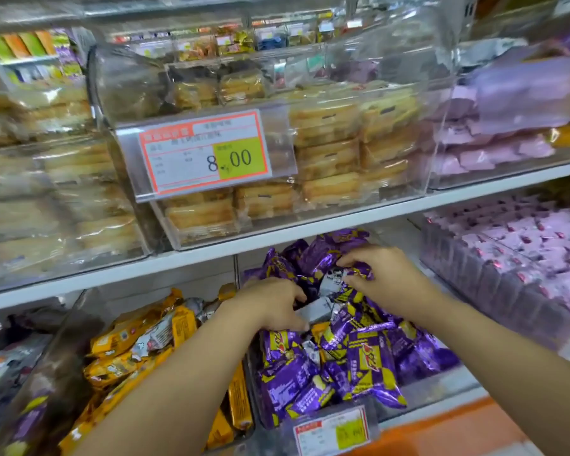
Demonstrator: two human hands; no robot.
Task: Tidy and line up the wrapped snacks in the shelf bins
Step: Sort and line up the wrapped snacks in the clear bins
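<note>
A clear shelf bin (418, 390) on the lower shelf holds a loose heap of purple-and-yellow wrapped snacks (356, 366). Both of my hands reach into it. My left hand (270, 304) rests on the middle of the heap with its fingers curled down over a white-backed packet (315, 309). My right hand (379, 271) is further back and pinches the crimped end of a purple wrapped snack (361, 270). The packets under my hands are hidden.
A bin of yellow wrapped snacks (139, 343) stands to the left, a bin of pink packets (524, 258) to the right. Above, clear bins of wrapped cakes (326, 153) carry a price tag (204, 153). A small price tag (336, 429) hangs at the purple bin's front.
</note>
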